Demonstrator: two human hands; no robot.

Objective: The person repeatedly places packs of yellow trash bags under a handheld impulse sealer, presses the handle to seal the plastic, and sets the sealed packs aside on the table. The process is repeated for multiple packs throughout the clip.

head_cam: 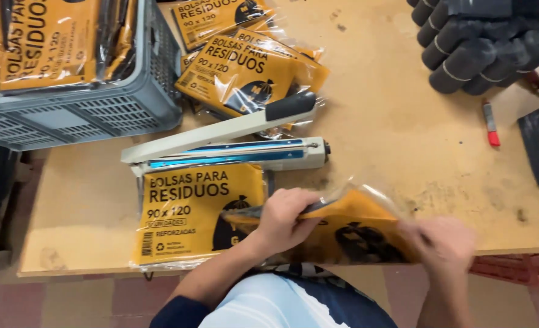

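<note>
1. Bare fibreboard formed the worktable [391,121], its near edge running just in front of the person.
2. Both hands were closed on one orange packet in a clear sleeve [354,228], which lay at that near edge with its long axis running left to right, tilted slightly up off the board.
3. Left hand [284,218] gripped the packet's left end from above, fingers curled over the top edge; right hand [442,243], blurred, pinched the right end, so the exact finger hold could not be told.
4. Beyond the hands stood the heat sealer [233,143], its arm raised, nearer the left hand than the right.
5. A finished packet [190,212] lay flat just beside the left hand, partly under the sealer's near side.
6. Farther off were a grey crate [99,112] of packets, dark rolls [482,48] and a red marker [490,121].
</note>
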